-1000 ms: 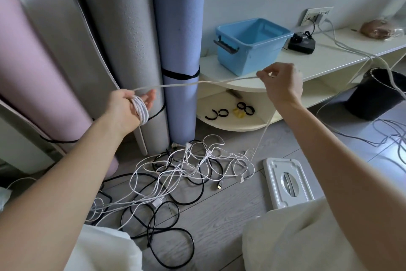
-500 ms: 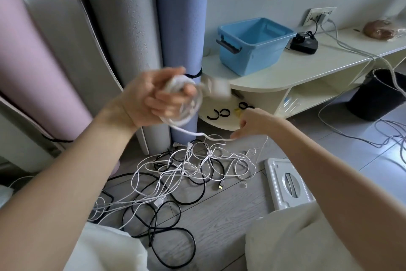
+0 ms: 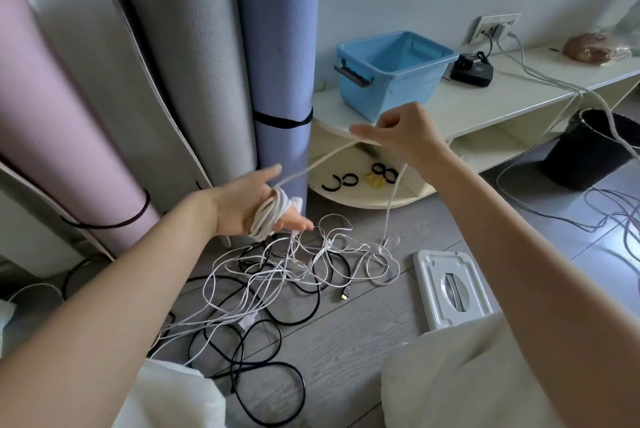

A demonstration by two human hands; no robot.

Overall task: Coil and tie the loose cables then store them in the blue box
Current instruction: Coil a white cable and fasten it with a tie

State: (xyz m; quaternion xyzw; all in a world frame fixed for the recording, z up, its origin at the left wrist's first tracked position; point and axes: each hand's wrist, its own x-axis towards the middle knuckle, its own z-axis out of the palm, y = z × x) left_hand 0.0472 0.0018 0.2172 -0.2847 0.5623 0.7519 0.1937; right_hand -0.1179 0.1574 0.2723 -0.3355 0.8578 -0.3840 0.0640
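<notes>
White cable (image 3: 268, 216) is wound in several turns around the palm of the left hand (image 3: 258, 205), which is held palm up above the floor with its fingers straight and slightly spread. From the coil, one strand runs up and to the right to the right hand (image 3: 403, 136). Right-hand fingers are curled, with the strand pinched between thumb and fingers; the index finger points left. Below the right hand the strand drops to the floor and joins the cable pile (image 3: 277, 275).

Cable pile contents: loose white and black cables, tangled together on the grey wood-pattern floor, below and between both hands.

Blue box (image 3: 391, 70) stands on top of the cream shelf unit (image 3: 502, 105), beyond the right hand, open side up. Its interior shows no cables. A black charger (image 3: 472, 70) sits just beside the box on the same surface. Black ties (image 3: 346, 181) lie on the lower shelf.

Three rolled mats stand against the wall behind the left hand: pink (image 3: 55, 136), grey (image 3: 194, 74) and blue (image 3: 280, 63).
</notes>
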